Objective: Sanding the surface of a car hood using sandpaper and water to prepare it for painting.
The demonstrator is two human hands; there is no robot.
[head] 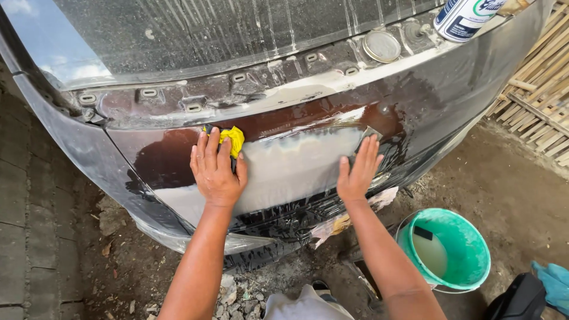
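A dark maroon car rear panel (308, 121) stands before me, wet, with a pale grey sanded patch (290, 163) across its middle. My left hand (215, 169) presses flat on the left end of that patch, with a yellow cloth (233, 138) under its fingers. At the right end of the patch, my right hand (358, 169) lies flat with fingers spread on a small grey sheet (370, 134), likely sandpaper, whose corner shows above the fingertips.
A green bucket (468, 231) with cloudy water stands on the dirt at lower right. A white can (465, 18) rests on the car's ledge at top right. Bamboo slats (542, 83) lie at right, stone rubble (237, 293) below, and a blue cloth (551, 281) at the far right.
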